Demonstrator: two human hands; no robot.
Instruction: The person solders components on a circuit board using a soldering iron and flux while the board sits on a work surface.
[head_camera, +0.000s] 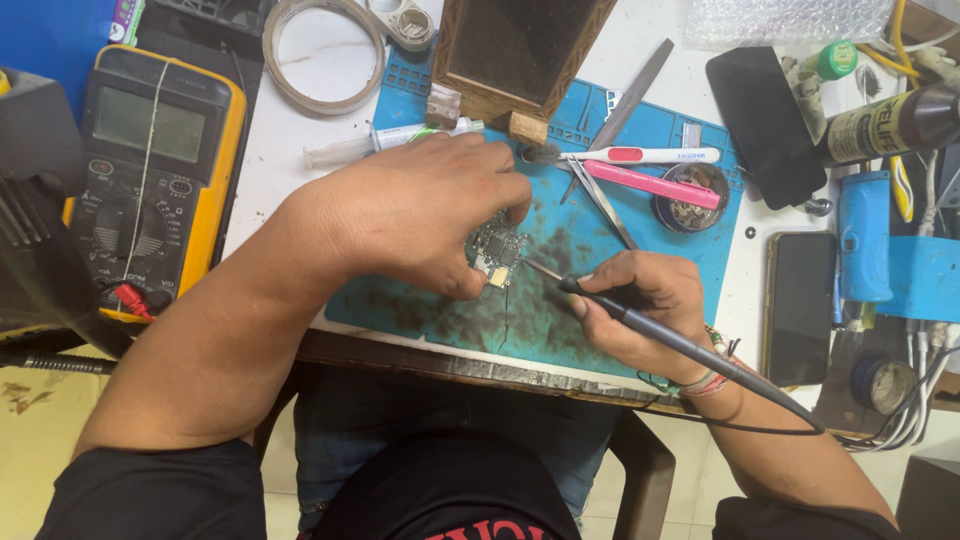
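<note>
A small circuit board (497, 250) at the frame's centre is pinned to the blue work mat (640, 140) by the left hand (420, 205), fingers pressed for steadiness. A soldering iron (640, 322) is gripped pen-like in the right hand (640, 310), tip angled toward the board.

Left hand (420, 215) pressed flat, fingers curled; right hand (640, 305) gripping pen-style.

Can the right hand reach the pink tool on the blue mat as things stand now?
Probably yes. The pink tool lies uncovered on the blue mat, just beyond the right hand. But that hand holds a soldering iron, so its fingers are not free.
</note>
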